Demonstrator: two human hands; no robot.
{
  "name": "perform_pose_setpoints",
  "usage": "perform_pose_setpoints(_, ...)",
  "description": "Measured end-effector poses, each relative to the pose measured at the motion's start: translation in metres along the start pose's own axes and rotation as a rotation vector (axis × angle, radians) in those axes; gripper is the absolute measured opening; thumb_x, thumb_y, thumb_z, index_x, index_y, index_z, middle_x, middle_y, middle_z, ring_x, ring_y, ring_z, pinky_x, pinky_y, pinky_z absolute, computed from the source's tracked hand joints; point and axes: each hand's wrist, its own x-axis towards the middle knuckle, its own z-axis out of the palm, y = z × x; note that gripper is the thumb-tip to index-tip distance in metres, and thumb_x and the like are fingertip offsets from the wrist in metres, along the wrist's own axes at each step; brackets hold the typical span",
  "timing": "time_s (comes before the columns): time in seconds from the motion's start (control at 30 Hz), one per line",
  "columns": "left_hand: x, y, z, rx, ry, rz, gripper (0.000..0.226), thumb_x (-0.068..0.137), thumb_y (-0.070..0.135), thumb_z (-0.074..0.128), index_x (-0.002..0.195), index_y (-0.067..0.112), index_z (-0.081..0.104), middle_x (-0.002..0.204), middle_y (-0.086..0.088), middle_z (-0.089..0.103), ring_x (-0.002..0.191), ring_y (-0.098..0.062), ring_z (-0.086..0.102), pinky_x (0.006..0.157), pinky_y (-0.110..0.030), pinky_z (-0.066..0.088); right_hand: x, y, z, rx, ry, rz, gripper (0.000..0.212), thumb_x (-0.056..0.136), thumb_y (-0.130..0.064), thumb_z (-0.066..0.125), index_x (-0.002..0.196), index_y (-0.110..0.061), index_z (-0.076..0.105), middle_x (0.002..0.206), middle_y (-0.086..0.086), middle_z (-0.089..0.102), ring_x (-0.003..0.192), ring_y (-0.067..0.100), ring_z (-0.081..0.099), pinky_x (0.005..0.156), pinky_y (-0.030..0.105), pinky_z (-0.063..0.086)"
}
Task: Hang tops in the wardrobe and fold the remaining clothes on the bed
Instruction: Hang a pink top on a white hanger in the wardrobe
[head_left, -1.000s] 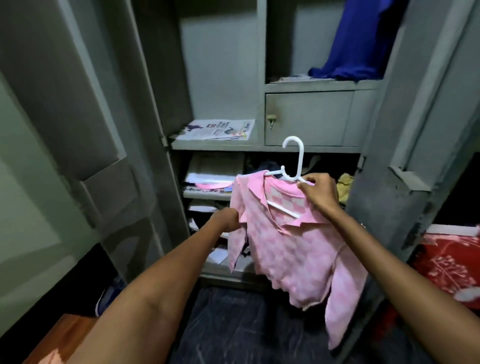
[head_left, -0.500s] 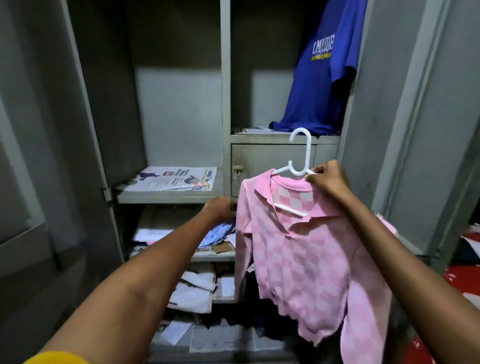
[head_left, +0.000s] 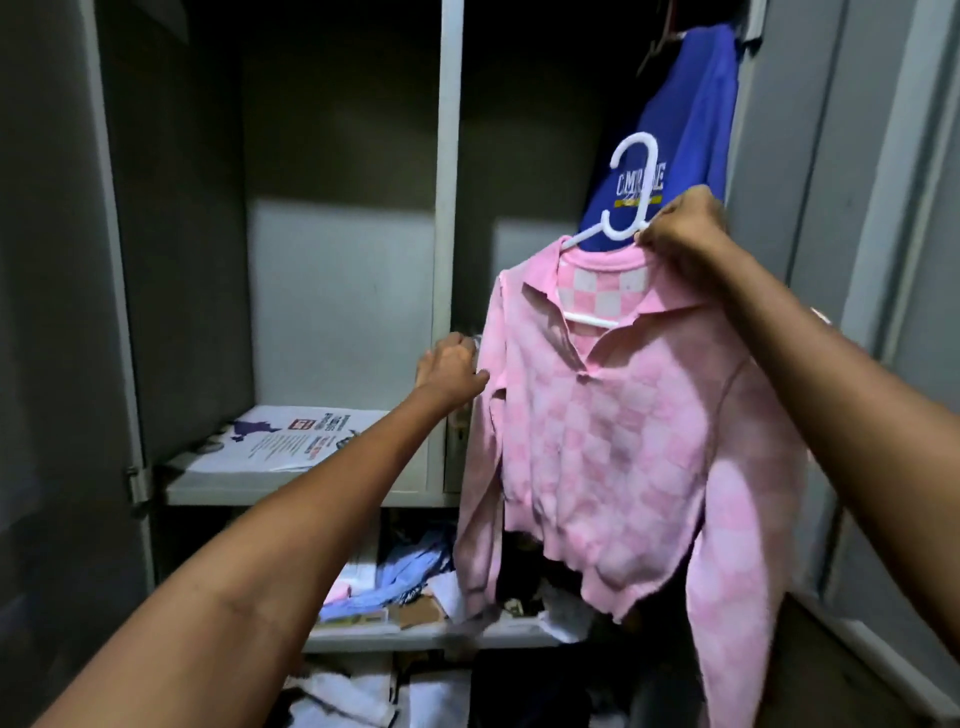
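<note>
Before the open wardrobe (head_left: 447, 156), right hand (head_left: 685, 234) pinching hanger (head_left: 631, 197); left hand (head_left: 452, 369) seemingly gripping pink top (head_left: 623, 441) sleeve edge

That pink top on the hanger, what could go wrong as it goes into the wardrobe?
The right hand pinches the white hanger at the pink top's shoulder, so it hangs tilted; the top could slide off. The hook must pass the hanging blue shirt and might snag it. The left hand grips only the sleeve edge, and the long sleeves dangle near the cluttered lower shelf, where they could catch.
</note>
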Motion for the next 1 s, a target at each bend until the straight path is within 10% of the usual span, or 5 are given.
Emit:
perform_pose_setpoints(0.6, 0.189, -0.022, -0.066, 0.193, 0.434, 0.241, 0.073, 0.092, 0.046, 0.043, 0.15, 0.015, 0.012, 0.159, -0.01, -0.003, 0.146, -0.025, -0.007, 0.116, -0.045, -0.005, 0.153, -0.107, 0.071, -0.367, 0.305, -0.182, 0.026, 0.089, -0.016, 0.057, 0.112, -0.006, 0.065, 0.117, 0.017, 0.062, 0.11, 0.036, 0.058, 0.084, 0.037, 0.045)
perform_pose_setpoints(1.0, 0.267, -0.011, -0.095, 0.035, 0.652, 0.303, 0.08, 0.092, 0.049, 0.041, 0.151, 0.016, -0.003, 0.157, -0.01, -0.016, 0.145, -0.025, -0.015, 0.116, -0.043, -0.008, 0.244, -0.145, 0.067, -0.527, 0.481, -0.238, 0.023, 0.089, -0.006, 0.051, 0.109, -0.003, 0.064, 0.115, 0.017, 0.062, 0.108, 0.035, 0.059, 0.078, 0.035, 0.043)
